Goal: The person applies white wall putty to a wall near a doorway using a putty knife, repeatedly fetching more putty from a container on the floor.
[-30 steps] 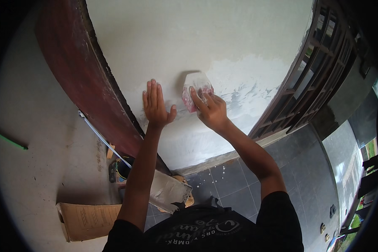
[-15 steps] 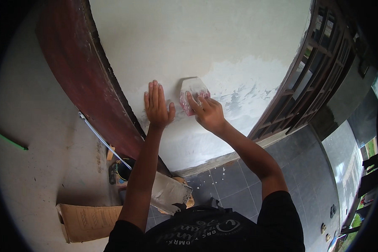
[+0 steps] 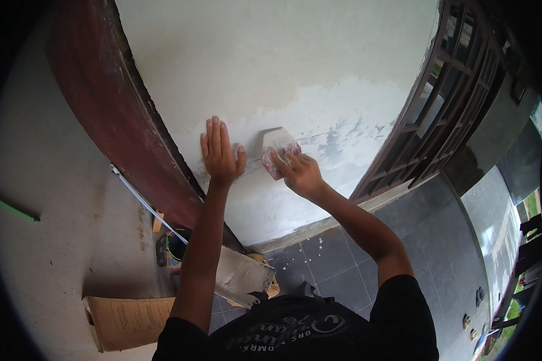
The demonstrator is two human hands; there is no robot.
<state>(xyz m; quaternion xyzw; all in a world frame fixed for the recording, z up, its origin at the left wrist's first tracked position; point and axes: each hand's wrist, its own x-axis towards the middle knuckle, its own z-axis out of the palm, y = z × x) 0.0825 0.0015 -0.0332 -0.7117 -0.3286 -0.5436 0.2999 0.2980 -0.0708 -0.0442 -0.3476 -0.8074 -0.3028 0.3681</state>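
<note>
My left hand (image 3: 220, 153) lies flat against the pale wall (image 3: 295, 66), fingers together and pointing up, holding nothing. Just to its right my right hand (image 3: 300, 173) grips a wide putty scraper (image 3: 279, 147) with a reddish handle and a white-smeared blade. The blade presses on the wall at the edge of a whiter, freshly coated patch (image 3: 343, 120). Both forearms reach up from the lower edge of the picture.
A dark red door frame (image 3: 111, 114) runs down the left of the wall. A brown window grille (image 3: 445, 102) stands at the right. On the grey floor tiles (image 3: 343, 265) below lie a metal trowel tray (image 3: 241, 277), a small dark can (image 3: 176, 245) and a cardboard piece (image 3: 129, 322).
My right hand has slid the scraper down and left along the wall, closer to my left hand. My left hand has stayed flat in place.
</note>
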